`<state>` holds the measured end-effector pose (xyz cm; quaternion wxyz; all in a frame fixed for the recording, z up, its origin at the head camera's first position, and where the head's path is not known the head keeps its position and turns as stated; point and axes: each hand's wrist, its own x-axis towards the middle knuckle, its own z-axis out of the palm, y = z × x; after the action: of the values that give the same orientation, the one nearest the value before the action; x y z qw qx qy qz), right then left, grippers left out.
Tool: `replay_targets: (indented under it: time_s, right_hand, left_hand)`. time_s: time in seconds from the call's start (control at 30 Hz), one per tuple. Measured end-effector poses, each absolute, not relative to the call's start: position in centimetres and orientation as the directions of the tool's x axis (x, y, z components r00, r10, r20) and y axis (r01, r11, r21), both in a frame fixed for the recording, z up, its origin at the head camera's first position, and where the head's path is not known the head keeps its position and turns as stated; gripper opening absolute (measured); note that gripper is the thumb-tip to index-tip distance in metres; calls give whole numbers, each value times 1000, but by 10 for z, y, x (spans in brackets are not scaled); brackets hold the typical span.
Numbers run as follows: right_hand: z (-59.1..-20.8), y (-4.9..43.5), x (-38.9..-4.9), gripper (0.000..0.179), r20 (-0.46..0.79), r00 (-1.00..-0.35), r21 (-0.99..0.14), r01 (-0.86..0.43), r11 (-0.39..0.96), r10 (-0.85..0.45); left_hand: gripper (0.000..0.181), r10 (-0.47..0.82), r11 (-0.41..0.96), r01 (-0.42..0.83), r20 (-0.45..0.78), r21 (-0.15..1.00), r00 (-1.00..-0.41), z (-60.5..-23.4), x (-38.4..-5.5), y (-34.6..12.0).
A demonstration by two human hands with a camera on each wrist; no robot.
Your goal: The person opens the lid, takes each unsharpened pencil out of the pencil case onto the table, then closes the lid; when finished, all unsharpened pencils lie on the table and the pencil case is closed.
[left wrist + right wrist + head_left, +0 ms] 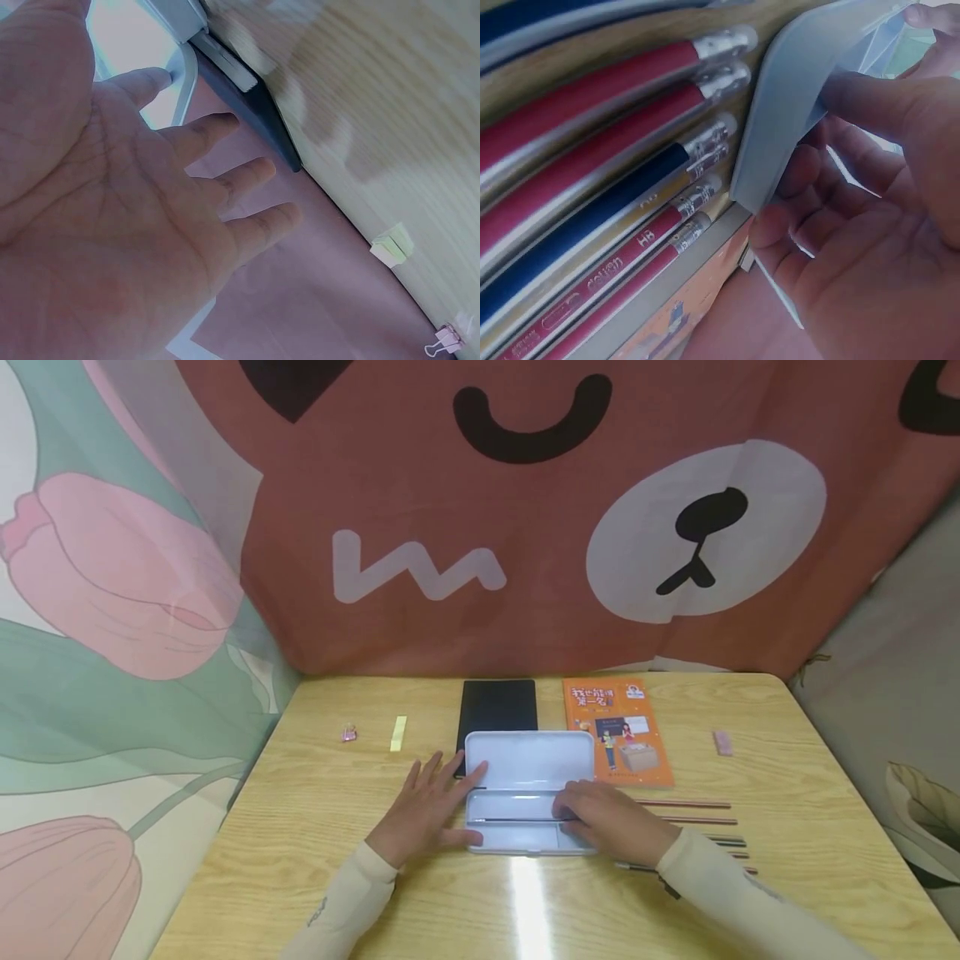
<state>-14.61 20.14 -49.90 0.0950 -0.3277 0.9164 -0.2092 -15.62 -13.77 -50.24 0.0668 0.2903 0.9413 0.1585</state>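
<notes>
A white pencil case (pixel 525 838) lies with its lid (pixel 528 762) raised. A thin dark strip (pixel 517 819) runs lengthwise between its two compartments. My left hand (pixel 427 814) spreads its fingers at the case's left end, the thumb at the front rim and the index finger at the lid; in the left wrist view the palm (pixel 142 202) shows bare. My right hand (pixel 607 814) reaches into the case's right end with curled fingers, thumb toward the front compartment. Whether it pinches anything there I cannot tell. Right beside it lie several pencils (pixel 622 131), red and dark blue, eraser ends toward the case.
Behind the case are a black notebook (pixel 498 706) and an orange book (pixel 652 760). Yellow sticky notes (pixel 398 733) and a pink binder clip (pixel 349 732) lie at left, a pinkish eraser (pixel 722 743) at right. A printed cloth (pixel 420 635) hangs along the table's back edge.
</notes>
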Motion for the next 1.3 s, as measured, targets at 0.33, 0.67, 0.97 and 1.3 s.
replay_targets:
  time_s: [0.33,0.67,0.97,1.3]
  right_hand:
    - [-503,204,-150,13,-53,-799,-535,-484,693,-599]
    - [-484,226,-147,10,27,-835,-565,-467,681,-550]
    - [-478,289,-119,11,85,-843,-577,-476,664,-531]
    - [-497,354,-83,14,67,-849,-637,-441,632,-524]
  left_hand:
    - [99,577,777,541,-21,321,-817,-501,-155,-137]
    - [101,561,787,522,-31,328,-827,-501,-155,-137]
    - [99,559,792,520,-38,321,-828,-499,-156,-137]
    - [99,559,788,513,-48,341,-828,-499,-155,-135]
